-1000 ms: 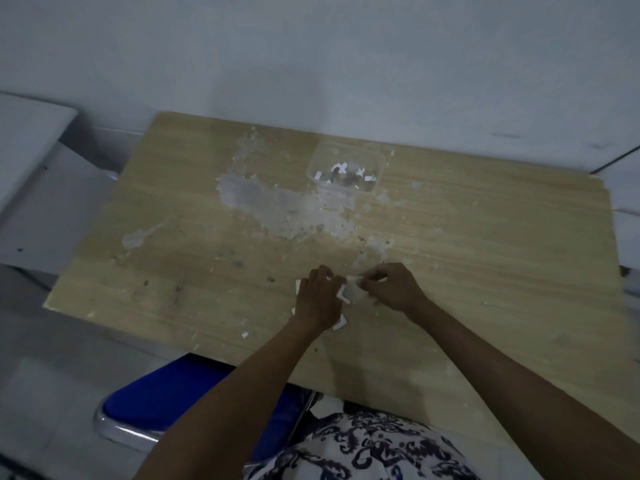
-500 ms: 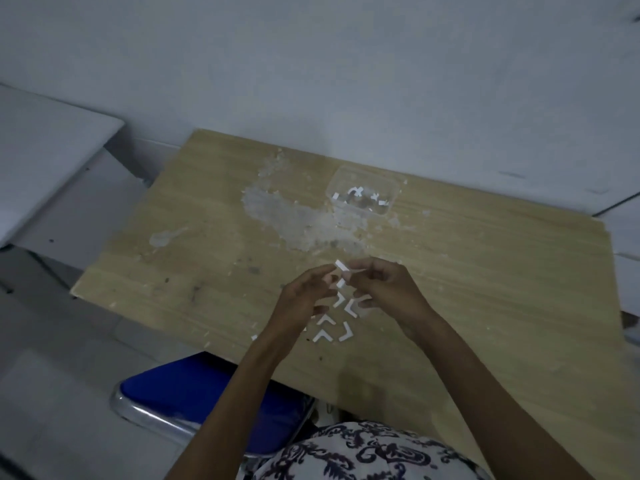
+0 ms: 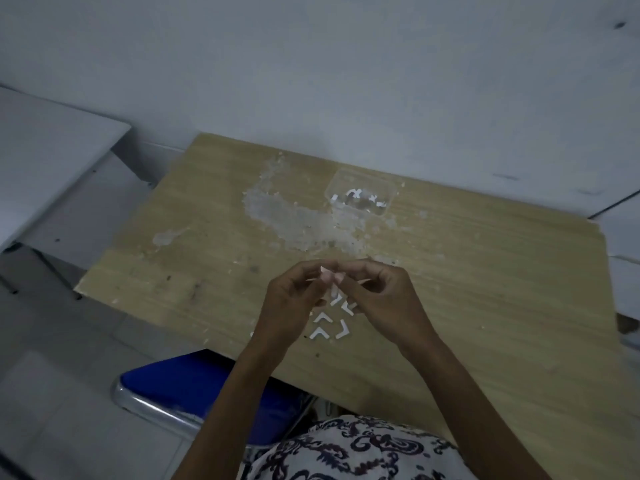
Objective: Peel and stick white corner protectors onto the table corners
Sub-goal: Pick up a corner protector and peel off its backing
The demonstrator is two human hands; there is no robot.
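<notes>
From the head camera, the left hand [image 3: 289, 301] and right hand [image 3: 388, 296] meet above the wooden table [image 3: 485, 289], fingertips curled together and pinching one small white corner protector [image 3: 333, 292] between them. Directly under the hands, toward six o'clock, several loose white corner protectors [image 3: 323, 318] lie flat on the tabletop, well apart from the table's corners. At twelve o'clock a clear plastic container [image 3: 360, 192] holding more white pieces stands near the wall, and a blue chair seat [image 3: 194, 379] shows at seven o'clock.
</notes>
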